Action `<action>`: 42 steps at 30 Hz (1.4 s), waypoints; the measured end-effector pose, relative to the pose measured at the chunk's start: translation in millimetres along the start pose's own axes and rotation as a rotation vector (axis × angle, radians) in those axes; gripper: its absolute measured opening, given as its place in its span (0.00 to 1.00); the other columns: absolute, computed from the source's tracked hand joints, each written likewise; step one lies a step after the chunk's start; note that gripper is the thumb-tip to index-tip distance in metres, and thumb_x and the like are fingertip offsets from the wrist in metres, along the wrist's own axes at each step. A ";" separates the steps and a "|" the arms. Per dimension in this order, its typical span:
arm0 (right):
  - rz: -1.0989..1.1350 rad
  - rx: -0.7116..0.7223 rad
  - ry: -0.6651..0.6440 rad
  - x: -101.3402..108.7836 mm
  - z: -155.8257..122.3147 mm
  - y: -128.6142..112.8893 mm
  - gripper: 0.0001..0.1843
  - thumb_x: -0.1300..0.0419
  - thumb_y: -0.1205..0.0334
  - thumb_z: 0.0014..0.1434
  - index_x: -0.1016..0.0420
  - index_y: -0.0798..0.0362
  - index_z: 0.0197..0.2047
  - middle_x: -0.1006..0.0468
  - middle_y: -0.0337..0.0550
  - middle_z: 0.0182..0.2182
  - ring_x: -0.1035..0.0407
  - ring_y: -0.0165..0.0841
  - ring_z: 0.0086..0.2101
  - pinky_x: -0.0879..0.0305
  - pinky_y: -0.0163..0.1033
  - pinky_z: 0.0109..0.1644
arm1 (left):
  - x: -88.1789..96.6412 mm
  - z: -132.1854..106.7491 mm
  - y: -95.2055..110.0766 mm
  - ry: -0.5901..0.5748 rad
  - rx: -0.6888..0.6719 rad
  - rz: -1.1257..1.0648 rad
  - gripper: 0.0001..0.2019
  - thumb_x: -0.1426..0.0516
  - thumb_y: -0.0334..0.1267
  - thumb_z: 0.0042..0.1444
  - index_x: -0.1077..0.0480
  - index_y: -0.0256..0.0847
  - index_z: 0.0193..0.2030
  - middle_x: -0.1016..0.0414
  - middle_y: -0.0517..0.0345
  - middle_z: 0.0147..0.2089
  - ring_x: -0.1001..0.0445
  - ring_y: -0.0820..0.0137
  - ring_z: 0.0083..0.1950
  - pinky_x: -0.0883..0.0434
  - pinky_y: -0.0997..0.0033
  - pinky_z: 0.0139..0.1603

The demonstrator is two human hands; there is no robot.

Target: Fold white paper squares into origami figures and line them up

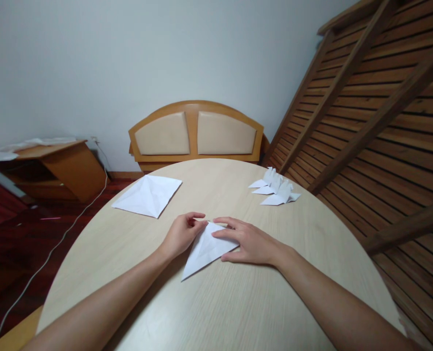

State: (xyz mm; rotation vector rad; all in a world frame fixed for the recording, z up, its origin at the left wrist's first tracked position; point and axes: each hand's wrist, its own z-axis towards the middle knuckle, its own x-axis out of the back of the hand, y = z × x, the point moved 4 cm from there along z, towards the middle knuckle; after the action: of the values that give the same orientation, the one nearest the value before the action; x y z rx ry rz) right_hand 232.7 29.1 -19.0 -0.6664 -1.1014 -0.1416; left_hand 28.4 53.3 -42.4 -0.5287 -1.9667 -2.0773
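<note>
A folded white paper triangle lies on the round light-wood table just in front of me. My left hand curls at its upper tip, thumb and forefinger pinching the paper's corner. My right hand lies flat on the paper's right side, fingers stretched toward the left and pressing it down. Both forearms rest over the table.
A creased white sheet lies at the table's far left. Several folded white paper figures sit at the far right. Behind the table stand a padded wooden headboard, a slatted wooden frame and a low desk with a cable.
</note>
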 end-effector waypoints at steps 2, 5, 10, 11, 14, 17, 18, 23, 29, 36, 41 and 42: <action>-0.004 -0.022 -0.006 -0.7 -0.8 3.7 0.29 0.30 0.52 0.56 0.26 0.48 0.60 0.33 0.50 0.64 0.36 0.42 0.61 0.38 0.46 0.64 | -0.3 -2.0 2.9 0.023 -0.123 0.136 0.23 0.42 0.47 0.60 0.27 0.33 0.56 0.19 0.41 0.48 0.21 0.57 0.48 0.27 0.59 0.46; -0.031 -0.057 0.001 0.8 -1.9 9.9 0.26 0.33 0.51 0.59 0.25 0.49 0.59 0.30 0.50 0.61 0.34 0.43 0.59 0.37 0.47 0.63 | -1.2 -10.2 14.7 0.025 -0.372 0.352 0.21 0.42 0.45 0.61 0.27 0.36 0.57 0.28 0.40 0.62 0.31 0.54 0.64 0.35 0.50 0.64; -0.055 -0.091 0.059 6.2 -3.6 20.2 0.23 0.34 0.52 0.61 0.25 0.48 0.58 0.25 0.49 0.56 0.31 0.43 0.55 0.35 0.49 0.61 | -9.8 -24.4 24.2 -0.180 -0.565 0.541 0.24 0.40 0.43 0.60 0.32 0.39 0.62 0.31 0.43 0.65 0.31 0.56 0.64 0.35 0.52 0.65; -0.055 -0.096 0.067 6.8 -4.0 21.9 0.23 0.34 0.51 0.61 0.25 0.48 0.58 0.24 0.49 0.56 0.31 0.42 0.55 0.35 0.49 0.61 | -10.7 -25.5 24.0 -0.197 -0.565 0.565 0.24 0.39 0.43 0.60 0.32 0.40 0.62 0.31 0.44 0.65 0.31 0.56 0.64 0.34 0.52 0.65; -0.056 -0.101 0.074 7.0 -4.7 25.2 0.23 0.35 0.52 0.62 0.26 0.49 0.58 0.24 0.49 0.56 0.32 0.42 0.55 0.36 0.50 0.61 | -12.2 -25.7 22.7 -0.224 -0.540 0.576 0.22 0.40 0.43 0.61 0.32 0.40 0.61 0.29 0.45 0.63 0.29 0.57 0.63 0.32 0.54 0.64; -0.064 -0.102 0.076 5.8 -4.9 26.6 0.22 0.36 0.52 0.63 0.26 0.50 0.58 0.24 0.49 0.56 0.32 0.42 0.55 0.36 0.50 0.61 | -12.4 -23.7 22.0 -0.231 -0.507 0.559 0.19 0.42 0.41 0.62 0.32 0.41 0.59 0.25 0.48 0.60 0.27 0.58 0.59 0.30 0.56 0.61; -0.066 -0.101 0.079 5.5 -4.8 26.8 0.22 0.36 0.53 0.63 0.26 0.50 0.58 0.24 0.49 0.55 0.32 0.42 0.55 0.36 0.50 0.61 | -12.2 -22.9 21.7 -0.228 -0.495 0.555 0.19 0.43 0.40 0.62 0.31 0.41 0.59 0.25 0.48 0.59 0.26 0.58 0.58 0.30 0.56 0.60; -0.069 -0.097 0.083 4.8 -5.1 27.0 0.21 0.37 0.54 0.63 0.26 0.50 0.58 0.23 0.49 0.55 0.32 0.42 0.55 0.37 0.50 0.61 | -11.1 -20.8 20.2 -0.209 -0.442 0.551 0.18 0.44 0.39 0.62 0.30 0.40 0.58 0.23 0.47 0.56 0.25 0.58 0.56 0.29 0.58 0.58; -0.069 -0.103 0.076 5.0 -5.4 25.8 0.20 0.37 0.54 0.64 0.26 0.49 0.58 0.23 0.47 0.54 0.32 0.42 0.54 0.36 0.50 0.60 | -10.1 -21.0 23.1 -0.195 -0.411 0.519 0.14 0.45 0.38 0.63 0.27 0.41 0.54 0.20 0.50 0.53 0.22 0.61 0.51 0.27 0.63 0.51; -0.108 -0.110 0.109 5.7 0.3 13.6 0.18 0.39 0.55 0.65 0.25 0.49 0.56 0.21 0.47 0.52 0.30 0.42 0.52 0.35 0.50 0.58 | -9.8 -24.0 32.0 -0.122 -0.459 0.532 0.10 0.47 0.38 0.65 0.26 0.42 0.47 0.19 0.53 0.50 0.20 0.63 0.43 0.25 0.64 0.44; -0.112 -0.188 0.153 4.7 1.2 13.3 0.14 0.42 0.59 0.66 0.24 0.48 0.54 0.19 0.46 0.49 0.28 0.40 0.50 0.33 0.47 0.55 | -6.6 -26.4 35.1 -0.067 -0.539 0.437 0.08 0.46 0.39 0.65 0.28 0.42 0.47 0.22 0.50 0.55 0.21 0.63 0.49 0.25 0.61 0.51; -0.114 -0.203 0.164 4.6 1.0 14.1 0.14 0.42 0.60 0.65 0.24 0.48 0.53 0.19 0.45 0.49 0.27 0.40 0.50 0.33 0.46 0.55 | -6.4 -26.5 34.6 -0.062 -0.544 0.405 0.07 0.45 0.39 0.65 0.28 0.42 0.47 0.23 0.49 0.56 0.21 0.62 0.50 0.25 0.61 0.52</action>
State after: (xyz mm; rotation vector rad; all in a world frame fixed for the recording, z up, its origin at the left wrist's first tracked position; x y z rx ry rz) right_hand 240.1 41.8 -20.8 -0.7593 -0.9745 -0.4040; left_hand 45.7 24.0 -14.4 -1.0060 -1.1610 -2.3128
